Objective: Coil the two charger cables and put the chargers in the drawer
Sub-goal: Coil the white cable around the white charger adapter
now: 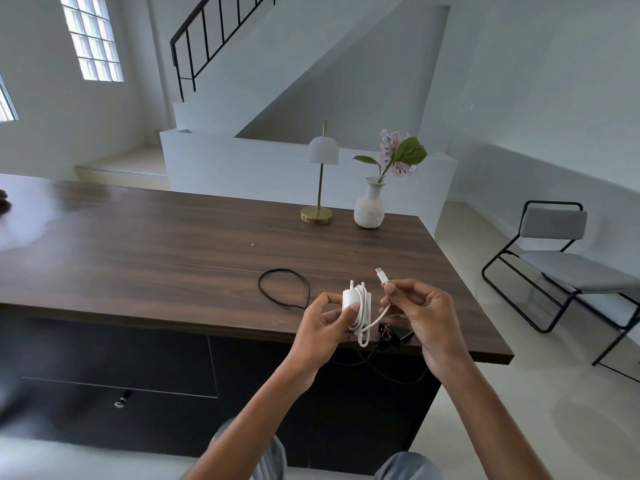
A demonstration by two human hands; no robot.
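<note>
- My left hand (320, 323) is gripping the nearly wrapped white charger (353, 306).
- My right hand (420, 313) is pinching its cable end (382, 274).
- The black charger (396, 336) is lying uncoiled on the desk (156, 258); I'm judging the drawer (117, 386) shut.

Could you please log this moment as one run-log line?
left hand: holds white charger, cable wrapped | right hand: pinches connector end | black charger: on table, uncoiled

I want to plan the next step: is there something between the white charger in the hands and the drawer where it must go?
Only the drawer's own shut front. The white charger is in the left hand, its cable end in the right hand, above the table edge. Nothing else visible blocks the way.
</note>
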